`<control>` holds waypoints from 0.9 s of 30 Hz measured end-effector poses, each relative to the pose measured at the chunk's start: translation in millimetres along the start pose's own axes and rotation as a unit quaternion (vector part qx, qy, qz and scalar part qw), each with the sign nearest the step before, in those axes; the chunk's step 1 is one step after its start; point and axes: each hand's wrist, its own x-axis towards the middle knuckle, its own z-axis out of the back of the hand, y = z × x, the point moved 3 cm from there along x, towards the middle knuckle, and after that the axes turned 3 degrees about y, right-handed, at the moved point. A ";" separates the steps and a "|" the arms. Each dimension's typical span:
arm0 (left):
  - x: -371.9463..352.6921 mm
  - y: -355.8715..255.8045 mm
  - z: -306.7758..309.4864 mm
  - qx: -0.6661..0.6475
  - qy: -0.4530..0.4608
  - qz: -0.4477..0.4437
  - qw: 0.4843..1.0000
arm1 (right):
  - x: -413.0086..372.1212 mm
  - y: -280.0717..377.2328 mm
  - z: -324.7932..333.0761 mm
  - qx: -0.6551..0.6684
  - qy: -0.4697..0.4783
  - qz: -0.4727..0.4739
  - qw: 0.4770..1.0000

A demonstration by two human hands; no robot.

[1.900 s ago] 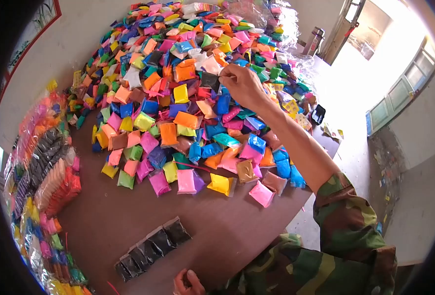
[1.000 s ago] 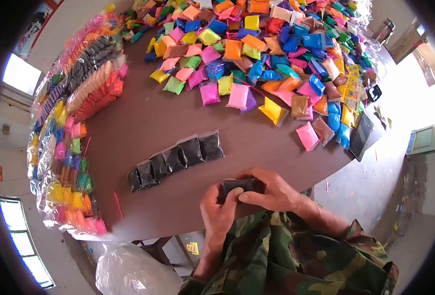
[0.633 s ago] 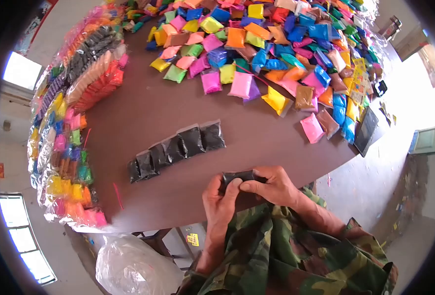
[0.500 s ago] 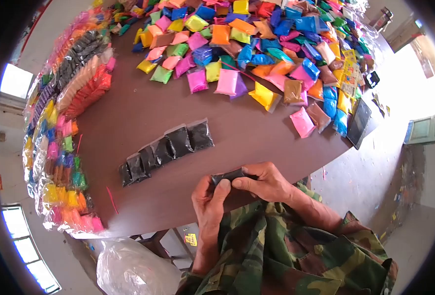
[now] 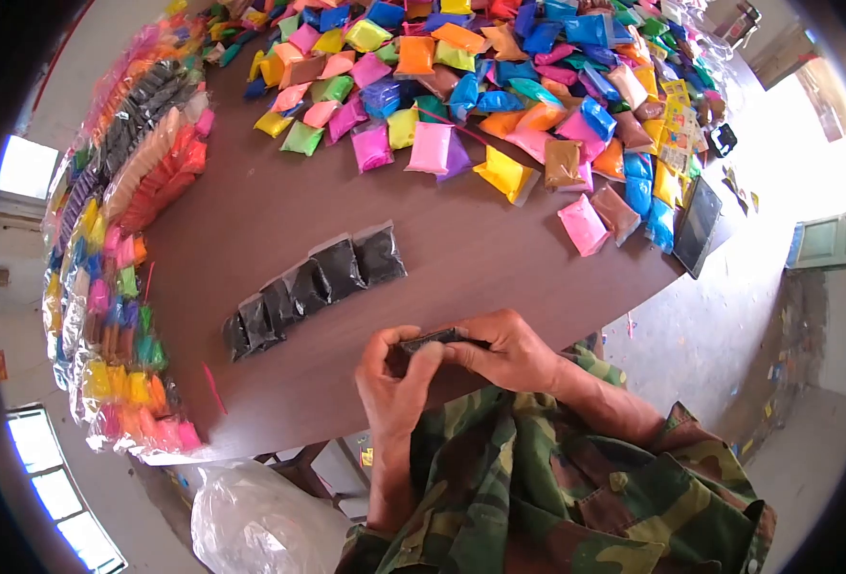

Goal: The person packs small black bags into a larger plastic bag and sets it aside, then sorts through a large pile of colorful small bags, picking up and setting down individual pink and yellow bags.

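Between my two hands is a small black packet [image 5: 434, 339], held just above the table's near edge. My left hand [image 5: 394, 375] pinches its left end with thumb and fingers. The fingers of my right hand [image 5: 507, 352] close on its right end, and they cover part of it. Beyond my hands, several black packets [image 5: 340, 268] lie in a slanting, overlapping row on the brown table [image 5: 500, 258]. Their contents look dark through clear plastic.
A big heap of colourful packets [image 5: 430, 147] covers the far side. Bagged rows of packets [image 5: 160, 182] line the left edge. A dark flat device [image 5: 699, 228] lies at the right edge. A pink strip [image 5: 214, 387] is at left; a clear plastic bag [image 5: 260, 512] sits below the table.
Both hands have shifted slightly left with the black packet, and the left wrist has turned a little. The whole view has moved slightly. The row of black packets keeps its arrangement.
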 end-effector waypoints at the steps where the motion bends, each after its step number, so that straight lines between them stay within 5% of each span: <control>1: 0.8 1.3 -1.9 0.009 0.010 -0.018 1.000 | 1.1 -1.1 -1.5 -0.024 -0.001 0.014 1.000; 9: 1.7 13.5 -7.7 0.010 -0.002 -0.078 0.997 | 1.1 0.9 -1.6 0.006 0.003 -0.014 1.000; 11: 3.0 21.2 -4.2 0.009 0.004 -0.054 0.999 | -2.0 3.9 1.7 0.019 0.035 -0.084 0.996; 18: 5.2 19.1 3.3 0.026 -0.003 0.018 1.000 | -3.5 17.3 -0.6 0.058 0.026 -0.047 0.997; 21: 1.6 16.7 6.7 -0.066 0.033 -0.011 0.997 | -1.2 10.6 5.1 0.030 0.028 -0.052 0.998; 27: -2.8 15.7 -7.1 -0.047 0.098 -0.054 0.993 | -3.4 -0.1 4.2 0.084 -0.012 -0.062 0.994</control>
